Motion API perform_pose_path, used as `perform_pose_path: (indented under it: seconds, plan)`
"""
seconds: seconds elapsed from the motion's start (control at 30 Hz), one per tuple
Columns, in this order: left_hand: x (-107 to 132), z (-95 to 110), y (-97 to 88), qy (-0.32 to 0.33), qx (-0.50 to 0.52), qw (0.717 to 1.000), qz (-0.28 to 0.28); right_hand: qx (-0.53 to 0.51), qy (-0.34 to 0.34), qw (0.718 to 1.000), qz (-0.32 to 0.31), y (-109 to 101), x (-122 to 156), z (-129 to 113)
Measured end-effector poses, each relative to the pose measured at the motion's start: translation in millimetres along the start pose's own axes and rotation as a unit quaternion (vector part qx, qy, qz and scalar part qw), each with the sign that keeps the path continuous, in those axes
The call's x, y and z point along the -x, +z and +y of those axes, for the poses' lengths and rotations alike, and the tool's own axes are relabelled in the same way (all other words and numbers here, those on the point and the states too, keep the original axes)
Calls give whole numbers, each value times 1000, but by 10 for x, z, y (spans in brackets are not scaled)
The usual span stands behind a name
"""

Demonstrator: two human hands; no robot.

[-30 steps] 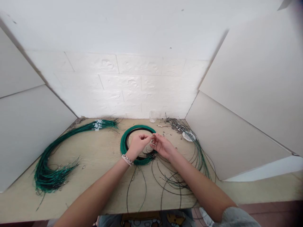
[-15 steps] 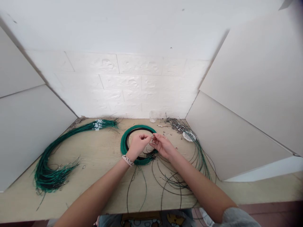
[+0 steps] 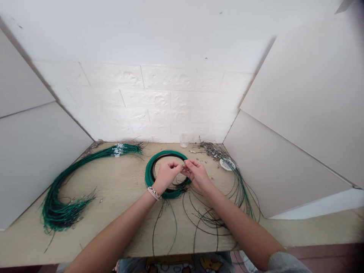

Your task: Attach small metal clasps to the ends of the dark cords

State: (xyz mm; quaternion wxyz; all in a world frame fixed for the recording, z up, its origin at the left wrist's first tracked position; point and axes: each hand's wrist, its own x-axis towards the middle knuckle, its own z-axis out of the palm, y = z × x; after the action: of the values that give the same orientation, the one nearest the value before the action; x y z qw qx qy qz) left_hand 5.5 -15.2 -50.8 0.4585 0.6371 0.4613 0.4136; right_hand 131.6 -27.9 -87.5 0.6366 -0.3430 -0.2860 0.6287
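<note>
Green-and-black coiled cord ring [image 3: 148,172] lies at twelve o'clock; over its two-o'clock side, left hand [image 3: 167,176] and right hand [image 3: 200,178] pinch closed, anything held indiscernible; the right's lower fingers have curled in, perhaps for steadiness.

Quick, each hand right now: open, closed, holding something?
Left hand: closed in a pinch; anything held is too small to tell.
Right hand: also pinched closed; any held piece can't be made out.

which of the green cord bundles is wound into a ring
The middle coil; the left bundle bends like a hook, and the right strands spread loosely.
</note>
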Motion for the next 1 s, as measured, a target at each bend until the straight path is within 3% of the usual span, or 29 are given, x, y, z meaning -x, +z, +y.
perform_pose_path:
  seconds: [0.27, 0.47, 0.6, 0.8, 1.0]
  plan:
    - [-13, -29, 2, -8, 3, 1000, -12, 49, -7, 999, -4, 11, 2, -26]
    - [-26, -39, -25, -3, -19, 1000, 15, 109, 1, 994, -7, -34, -29, -32]
    - [-16, -17, -28, -4, -17, 1000, -2, 138, 11, 990, -14, -17, -20, 1]
    - [-14, -16, -19, -4, -10, 1000, -9, 38, 9, 999, -9, 17, 19, -29]
    - [-11, -7, -10, -6, -12, 1000, -10, -31, 64, 997, -31, -13, 12, -82]
